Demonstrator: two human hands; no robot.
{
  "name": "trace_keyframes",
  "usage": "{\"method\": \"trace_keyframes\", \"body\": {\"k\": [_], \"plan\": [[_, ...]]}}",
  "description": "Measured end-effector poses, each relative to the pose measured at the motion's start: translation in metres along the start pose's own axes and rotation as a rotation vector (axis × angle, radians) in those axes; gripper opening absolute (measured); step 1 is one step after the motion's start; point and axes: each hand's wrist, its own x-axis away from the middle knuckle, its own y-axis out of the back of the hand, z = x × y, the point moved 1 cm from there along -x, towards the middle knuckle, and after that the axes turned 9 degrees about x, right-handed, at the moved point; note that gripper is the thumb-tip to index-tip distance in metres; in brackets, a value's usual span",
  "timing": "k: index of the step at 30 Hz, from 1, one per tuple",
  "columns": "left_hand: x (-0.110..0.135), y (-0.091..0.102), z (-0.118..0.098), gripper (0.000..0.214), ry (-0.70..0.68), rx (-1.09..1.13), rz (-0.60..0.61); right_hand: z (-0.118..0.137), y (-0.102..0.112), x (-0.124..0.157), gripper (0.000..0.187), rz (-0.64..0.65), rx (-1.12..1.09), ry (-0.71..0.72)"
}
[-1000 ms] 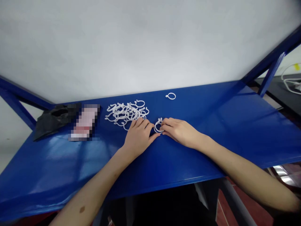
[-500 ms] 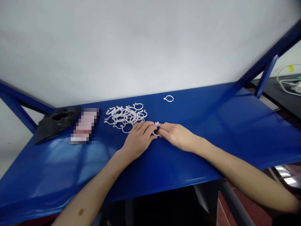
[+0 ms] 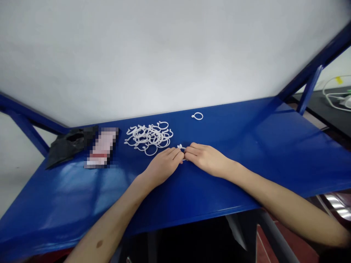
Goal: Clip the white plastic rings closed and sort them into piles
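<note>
My left hand [image 3: 164, 164] and my right hand [image 3: 204, 157] meet fingertip to fingertip over a white plastic ring [image 3: 181, 148] on the blue table [image 3: 246, 146]. Both hands pinch this ring, and most of it is hidden between the fingers. A pile of several white open rings [image 3: 149, 136] lies just behind my left hand. One closed white ring [image 3: 197, 116] lies alone farther back, near the wall.
A black plastic bag [image 3: 68, 144] and a blurred pink packet [image 3: 102, 148] lie at the table's back left. The white wall rises right behind the table. Blue frame bars [image 3: 309, 89] slant at both sides. White cables [image 3: 338, 96] lie on a dark surface at far right.
My hands have closed in on the ring: it showed as an open loop between them before, and now only a small part shows. My left hand has slid right off the pile.
</note>
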Motion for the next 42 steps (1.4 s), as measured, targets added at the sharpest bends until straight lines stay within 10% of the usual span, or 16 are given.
{"method": "trace_keyframes", "body": {"k": [29, 42], "plan": [[-0.01, -0.008, -0.019, 0.03, 0.151, -0.255, -0.087, 0.016, -0.001, -0.004, 0.031, -0.066, 0.308, -0.195], [-0.001, 0.006, 0.023, 0.021, 0.265, -0.165, -0.24, -0.016, -0.002, 0.002, 0.032, -0.259, -0.192, -0.351]]}}
